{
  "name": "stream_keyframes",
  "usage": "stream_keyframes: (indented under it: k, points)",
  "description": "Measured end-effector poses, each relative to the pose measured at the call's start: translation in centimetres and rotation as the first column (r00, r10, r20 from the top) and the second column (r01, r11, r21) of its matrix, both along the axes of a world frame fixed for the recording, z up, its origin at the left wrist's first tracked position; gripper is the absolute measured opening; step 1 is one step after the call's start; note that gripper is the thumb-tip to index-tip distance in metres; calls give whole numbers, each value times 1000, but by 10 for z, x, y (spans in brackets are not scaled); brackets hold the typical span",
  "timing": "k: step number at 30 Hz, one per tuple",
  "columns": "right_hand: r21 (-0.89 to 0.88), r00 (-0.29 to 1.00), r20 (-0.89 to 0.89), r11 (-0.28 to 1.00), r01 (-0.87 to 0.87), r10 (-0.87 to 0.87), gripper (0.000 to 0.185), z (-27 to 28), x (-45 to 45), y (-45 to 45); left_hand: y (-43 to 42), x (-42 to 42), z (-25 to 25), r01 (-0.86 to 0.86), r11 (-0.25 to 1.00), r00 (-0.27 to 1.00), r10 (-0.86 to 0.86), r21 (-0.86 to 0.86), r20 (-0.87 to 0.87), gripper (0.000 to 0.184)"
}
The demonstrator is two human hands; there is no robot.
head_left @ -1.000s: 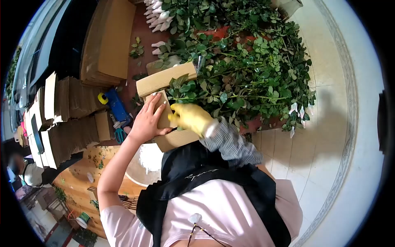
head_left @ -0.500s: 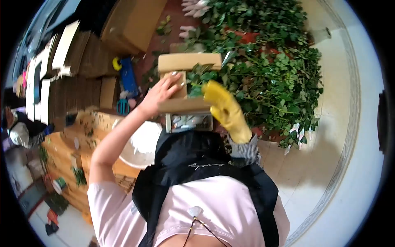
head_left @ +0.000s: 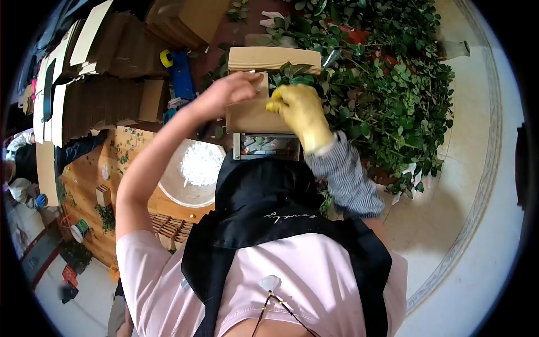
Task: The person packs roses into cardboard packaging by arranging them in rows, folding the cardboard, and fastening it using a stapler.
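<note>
A folded piece of corrugated cardboard (head_left: 252, 119) lies in front of me around green rose leaves (head_left: 292, 73), its far flap (head_left: 275, 58) standing beyond them. My left hand (head_left: 238, 92), bare and slightly blurred, hovers at the cardboard's left side with fingers loosely bent and apart. In a yellow rubber glove, my right hand (head_left: 300, 109) has thumb and fingers pinched at the near panel's upper right edge. Nearer my black apron sits a small framed box (head_left: 266, 147) with a clear or shiny front.
Leafy rose stems (head_left: 387, 106) cover the table to the right. Stacked cardboard (head_left: 112, 90) stands at left, near a blue tape dispenser (head_left: 182, 76). A white tub (head_left: 182, 194) with white material is by my left elbow. Another person's dark sleeve (head_left: 81, 151) shows far left.
My left hand has lifted off the cardboard, its fingers now bent. The gloved right hand has come in to the near panel's edge. The view has shifted slightly.
</note>
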State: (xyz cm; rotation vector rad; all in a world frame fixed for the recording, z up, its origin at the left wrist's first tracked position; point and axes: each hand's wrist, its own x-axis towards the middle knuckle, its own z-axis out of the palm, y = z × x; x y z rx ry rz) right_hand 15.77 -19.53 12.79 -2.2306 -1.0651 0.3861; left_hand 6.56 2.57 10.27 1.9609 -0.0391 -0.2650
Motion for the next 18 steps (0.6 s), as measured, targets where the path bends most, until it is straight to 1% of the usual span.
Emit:
stream_keyframes:
  k: [1, 2, 3, 4, 5, 6, 9, 10, 11, 13, 14, 15, 16, 17, 18]
  points:
    - [-53, 1000, 19, 999, 13, -12, 21, -13, 9, 4, 12, 6, 0, -38, 995, 999, 37, -87, -15, 38]
    - [-52, 1000, 17, 998, 18, -17, 21, -13, 11, 5, 10, 6, 8, -21, 999, 1000, 20, -45, -24, 45]
    - [-149, 998, -48, 988, 25, -33, 22, -13, 12, 8, 7, 2, 15, -4, 1000, 999, 3, -2, -33, 52]
    - [-242, 993, -108, 970, 20, -47, 24, -13, 15, 12, -3, -5, 21, 88, 953, 986, -124, 290, 109, 59]
    - [-241, 993, -112, 970, 19, -47, 24, -12, 15, 12, -13, -11, 24, 130, 818, 938, -284, 561, 198, 66]
    - [-246, 994, -105, 969, 10, -37, 24, -11, 13, 10, -14, -12, 20, 130, 778, 933, -306, 615, 190, 71]
    - [-268, 994, -107, 963, -25, -4, 26, -1, 23, 11, -17, -10, 16, 106, 782, 935, -289, 614, 206, 69]
    - [-40, 1000, 4, 999, -28, 28, 31, 1, 34, 15, -18, -11, 12, 91, 771, 936, -282, 630, 209, 67]
    - [188, 993, 111, 981, -50, 30, 36, 3, 43, 21, -17, -9, 13, 89, 767, 939, -278, 636, 203, 67]
    - [255, 952, 294, 953, -165, 86, 53, 20, 77, 45, -20, -7, 16, 104, 777, 945, -271, 621, 181, 66]
    - [120, 948, 294, 979, -163, 121, 61, 12, 94, 55, -22, -6, 20, 105, 753, 956, -257, 649, 143, 66]
    - [-16, 944, 291, 987, -158, 156, 69, 4, 112, 65, -23, -5, 24, 108, 746, 954, -263, 657, 142, 66]
    - [-259, 977, 120, 956, -139, 175, 79, -6, 127, 74, -25, -3, 27, 128, 760, 970, -231, 637, 81, 66]
    - [-330, 961, -21, 906, -266, 274, 83, 1, 131, 69, -25, -3, 27, 141, 777, 981, -194, 614, 20, 65]
    - [-401, 948, -26, 866, -300, 316, 77, 4, 128, 66, -21, -6, 17, 98, 808, 979, -183, 581, 89, 64]
